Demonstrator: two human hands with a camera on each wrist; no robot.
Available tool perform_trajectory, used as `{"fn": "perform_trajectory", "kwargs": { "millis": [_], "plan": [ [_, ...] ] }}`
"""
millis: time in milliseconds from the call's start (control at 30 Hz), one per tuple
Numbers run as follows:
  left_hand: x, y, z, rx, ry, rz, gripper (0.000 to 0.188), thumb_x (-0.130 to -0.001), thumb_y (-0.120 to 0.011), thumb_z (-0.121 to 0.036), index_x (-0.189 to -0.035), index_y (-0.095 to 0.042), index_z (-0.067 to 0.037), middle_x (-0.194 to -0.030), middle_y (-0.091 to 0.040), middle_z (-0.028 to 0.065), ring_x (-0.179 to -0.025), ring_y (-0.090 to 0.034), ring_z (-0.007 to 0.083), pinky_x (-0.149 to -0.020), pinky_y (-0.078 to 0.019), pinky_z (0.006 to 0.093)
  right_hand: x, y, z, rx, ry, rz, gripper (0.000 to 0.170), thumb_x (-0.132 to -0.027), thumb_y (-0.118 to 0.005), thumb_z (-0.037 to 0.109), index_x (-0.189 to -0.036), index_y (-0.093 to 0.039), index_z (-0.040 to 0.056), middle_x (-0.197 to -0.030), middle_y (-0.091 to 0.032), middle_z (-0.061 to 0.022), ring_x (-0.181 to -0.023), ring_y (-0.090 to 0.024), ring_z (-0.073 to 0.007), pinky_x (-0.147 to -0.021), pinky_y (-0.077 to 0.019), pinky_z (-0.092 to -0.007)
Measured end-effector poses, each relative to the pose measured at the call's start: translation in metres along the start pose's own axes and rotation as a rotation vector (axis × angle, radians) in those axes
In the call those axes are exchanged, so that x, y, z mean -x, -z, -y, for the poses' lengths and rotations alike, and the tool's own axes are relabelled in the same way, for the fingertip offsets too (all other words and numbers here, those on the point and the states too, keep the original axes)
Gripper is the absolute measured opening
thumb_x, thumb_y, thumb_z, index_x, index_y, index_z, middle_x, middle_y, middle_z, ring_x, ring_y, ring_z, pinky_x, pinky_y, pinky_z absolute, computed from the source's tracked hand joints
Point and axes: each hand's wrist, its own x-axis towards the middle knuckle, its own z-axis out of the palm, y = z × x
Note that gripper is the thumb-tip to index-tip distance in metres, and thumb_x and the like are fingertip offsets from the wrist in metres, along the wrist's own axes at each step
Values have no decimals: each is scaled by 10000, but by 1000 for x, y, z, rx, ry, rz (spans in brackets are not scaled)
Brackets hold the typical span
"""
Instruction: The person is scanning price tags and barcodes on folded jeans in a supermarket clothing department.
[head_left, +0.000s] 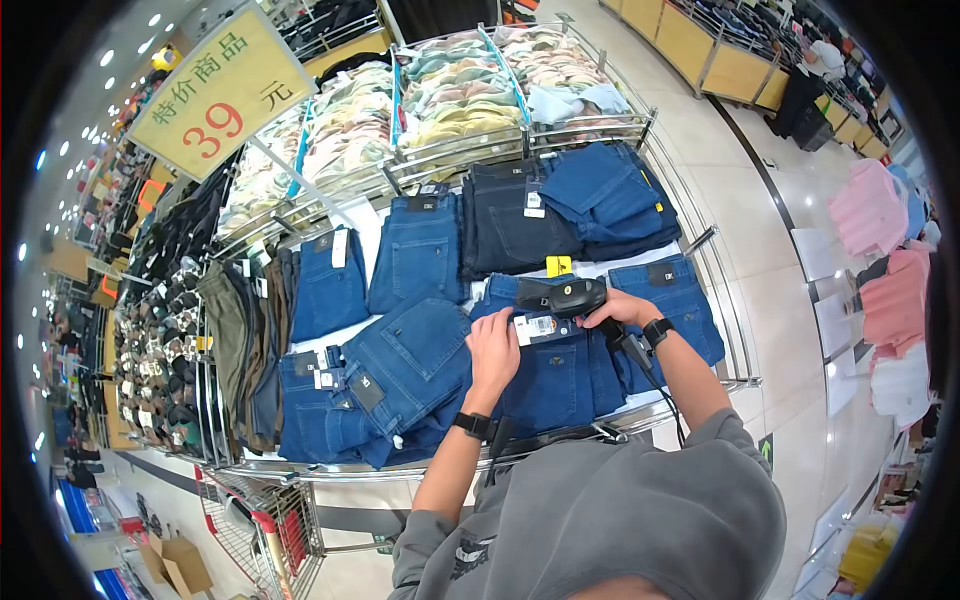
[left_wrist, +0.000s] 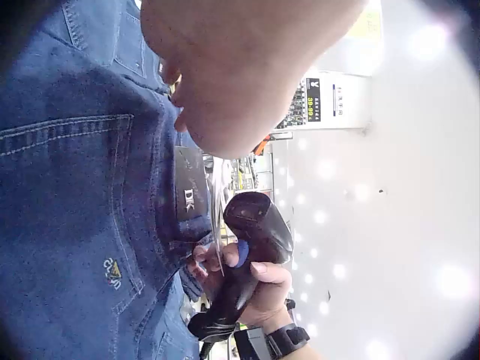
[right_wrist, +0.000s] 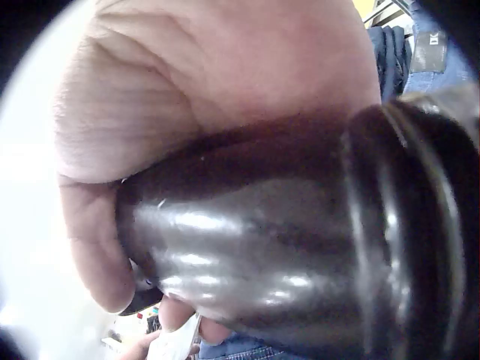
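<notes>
In the head view my right hand (head_left: 618, 309) grips a black handheld scanner (head_left: 577, 297), its head over a white price tag (head_left: 540, 329) on folded blue jeans (head_left: 545, 385). My left hand (head_left: 492, 350) pinches the tag's left edge. The left wrist view shows the scanner (left_wrist: 259, 225) in my right hand (left_wrist: 266, 296), close to the jeans' dark waist label (left_wrist: 192, 184), with my left hand (left_wrist: 232, 82) above. In the right wrist view the scanner's handle (right_wrist: 247, 232) fills my curled right hand (right_wrist: 217, 75); the white tag (right_wrist: 174, 343) shows below it.
More folded jeans (head_left: 415, 350) lie left and behind on the rack, whose metal rail (head_left: 400, 473) runs along the front. A yellow price sign (head_left: 222, 92) stands at back left. A shopping cart (head_left: 265, 530) is at lower left, and a person (head_left: 808, 85) is far right.
</notes>
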Motion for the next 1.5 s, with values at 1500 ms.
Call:
{"fn": "perform_trajectory", "kwargs": {
  "millis": [1500],
  "plan": [
    [18,-97,-9,1380,605,155,201,-935,-497,-4,-1068,-361,-70,-904,-567,74,-776,-590,134,-676,-528,297,43,-137,6,-278,-228,-590,300,-892,-634,250,-1072,-642,11,-893,-626,-61,-677,-656,-167,-529,-520,-258]
  ]
}}
